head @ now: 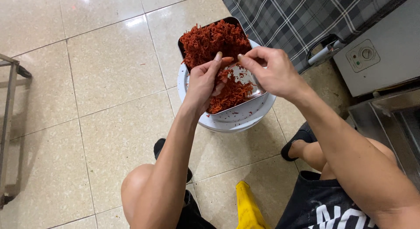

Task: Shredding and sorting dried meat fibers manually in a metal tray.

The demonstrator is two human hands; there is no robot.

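A metal tray [187, 47] heaped with red shredded strands [210, 40] rests on an upturned white bucket [245, 117] on the tiled floor. My left hand [205, 82] is over the tray's near half, fingers pinched on a clump of the red shreds. My right hand [269, 71] is beside it to the right, fingers curled and thumb touching the same clump above the tray's bare metal patch. Both forearms reach out from my knees below.
A grey plaid cloth [297, 19] covers something at the top right, beside a grey appliance [380, 54] with a knob. A metal rack [8, 124] stands at the left edge. A yellow object [249, 207] lies between my legs.
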